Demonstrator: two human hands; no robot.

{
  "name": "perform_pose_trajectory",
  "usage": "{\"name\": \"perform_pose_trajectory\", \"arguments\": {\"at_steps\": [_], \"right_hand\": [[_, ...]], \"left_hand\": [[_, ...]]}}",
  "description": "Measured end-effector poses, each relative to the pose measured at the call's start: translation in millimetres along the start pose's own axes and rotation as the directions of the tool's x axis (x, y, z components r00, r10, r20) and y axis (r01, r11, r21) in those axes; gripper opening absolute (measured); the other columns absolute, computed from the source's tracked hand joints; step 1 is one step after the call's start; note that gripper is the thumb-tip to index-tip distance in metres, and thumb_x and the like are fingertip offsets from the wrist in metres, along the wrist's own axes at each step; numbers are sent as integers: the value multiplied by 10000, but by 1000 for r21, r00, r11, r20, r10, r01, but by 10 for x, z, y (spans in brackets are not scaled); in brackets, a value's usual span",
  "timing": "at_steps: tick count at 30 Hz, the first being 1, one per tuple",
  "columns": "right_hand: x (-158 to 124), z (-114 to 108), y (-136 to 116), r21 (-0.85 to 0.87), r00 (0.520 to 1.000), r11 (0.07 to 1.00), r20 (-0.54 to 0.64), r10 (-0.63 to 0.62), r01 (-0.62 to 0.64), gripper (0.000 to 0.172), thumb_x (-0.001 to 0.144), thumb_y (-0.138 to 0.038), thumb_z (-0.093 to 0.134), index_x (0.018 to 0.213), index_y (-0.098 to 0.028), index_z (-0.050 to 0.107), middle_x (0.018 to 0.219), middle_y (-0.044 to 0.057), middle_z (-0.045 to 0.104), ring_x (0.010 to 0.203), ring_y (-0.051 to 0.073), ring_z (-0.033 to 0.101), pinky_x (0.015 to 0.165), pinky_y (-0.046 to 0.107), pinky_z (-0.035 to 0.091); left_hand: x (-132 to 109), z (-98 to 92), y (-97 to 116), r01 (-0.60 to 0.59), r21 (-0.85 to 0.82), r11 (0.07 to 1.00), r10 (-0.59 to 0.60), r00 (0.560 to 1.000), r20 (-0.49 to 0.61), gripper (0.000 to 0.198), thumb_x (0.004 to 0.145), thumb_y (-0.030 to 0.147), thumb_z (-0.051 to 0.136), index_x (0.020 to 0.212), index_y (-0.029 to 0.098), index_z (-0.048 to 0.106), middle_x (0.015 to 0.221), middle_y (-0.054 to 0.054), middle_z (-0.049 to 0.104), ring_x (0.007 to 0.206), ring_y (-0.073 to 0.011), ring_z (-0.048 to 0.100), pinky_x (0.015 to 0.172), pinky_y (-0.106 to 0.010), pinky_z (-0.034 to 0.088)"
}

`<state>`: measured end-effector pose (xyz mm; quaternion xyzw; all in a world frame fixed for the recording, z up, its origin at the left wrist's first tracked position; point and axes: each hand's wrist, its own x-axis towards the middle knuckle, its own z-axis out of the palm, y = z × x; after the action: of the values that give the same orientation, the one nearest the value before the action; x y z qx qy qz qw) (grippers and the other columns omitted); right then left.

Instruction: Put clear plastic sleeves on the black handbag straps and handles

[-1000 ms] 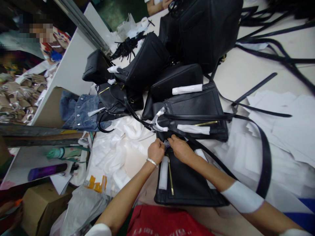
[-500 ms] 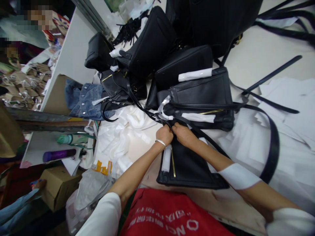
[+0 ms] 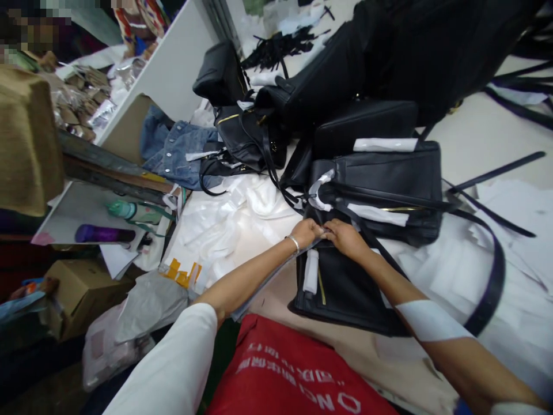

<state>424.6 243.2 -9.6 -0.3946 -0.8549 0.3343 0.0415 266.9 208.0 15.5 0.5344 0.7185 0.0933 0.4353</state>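
Observation:
My left hand (image 3: 307, 234) and my right hand (image 3: 348, 240) meet with closed, pinching fingertips above the top edge of a black handbag (image 3: 352, 291) lying on the table. A thin greyish strip (image 3: 276, 271), apparently plastic, runs from my left fingers down along the forearm. What my right fingertips pinch is too small to make out. The near bag has a gold zip (image 3: 321, 285) and a white-wrapped handle part (image 3: 310, 271). Just beyond my hands lies a second black handbag (image 3: 389, 173), its straps and white wrapping close to my fingers.
More black bags (image 3: 315, 86) are heaped at the back. White wrapping sheets (image 3: 242, 207) lie at left, with a denim garment (image 3: 181, 153) behind them. White papers (image 3: 518, 230) cover the right. A purple bottle (image 3: 103, 234) rests on a lower shelf; a cardboard box (image 3: 86, 288) is below.
My view has shifted, so the bags sit farther right. My hands have come together at the fingertips, and the greyish strip now shows under my left forearm.

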Motion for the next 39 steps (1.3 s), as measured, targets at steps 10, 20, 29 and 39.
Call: {"name": "perform_pose_trajectory", "arguments": {"at_steps": [10, 20, 29, 39], "right_hand": [[6, 14, -69, 14, 999, 999, -30, -37, 38, 176, 828, -278, 563, 974, -193, 611, 886, 52, 599, 797, 167, 566, 709, 243, 385], [-7, 59, -158, -98, 999, 995, -38, -32, 28, 190, 825, -282, 542, 975, -184, 606, 864, 61, 606, 800, 176, 563, 707, 249, 384], [-96, -103, -506, -207, 994, 973, 2, 106, -103, 274, 822, -252, 545, 1071, -152, 599, 979, 113, 636, 892, 204, 584, 760, 267, 400], [-1056, 118, -2288, 365, 978, 918, -75, 196, -156, 507, 828, -436, 518, 1259, -182, 433, 1015, 106, 653, 858, 216, 638, 753, 328, 480]], "left_hand": [[-1636, -484, -1395, 213, -303, 929, -106, 937, 333, 448, 777, 574, 487, 755, 152, 636, 713, -35, 654, 734, -182, 595, 743, -292, 443], [-1950, -440, -1483, 417, -732, 539, 193, 784, 590, 391, 690, 422, 699, 924, 128, 590, 674, -27, 627, 556, -126, 591, 624, -283, 467], [-1451, -551, -959, 395, -795, 460, 243, 805, 541, 286, 688, 314, 724, 780, 112, 543, 645, -3, 556, 560, -109, 563, 601, -300, 470], [-1184, -965, -741, 494, -847, 197, 188, 829, 527, 67, 805, 119, 528, 761, 124, 479, 533, 82, 346, 383, -22, 295, 387, -124, 270]]}}
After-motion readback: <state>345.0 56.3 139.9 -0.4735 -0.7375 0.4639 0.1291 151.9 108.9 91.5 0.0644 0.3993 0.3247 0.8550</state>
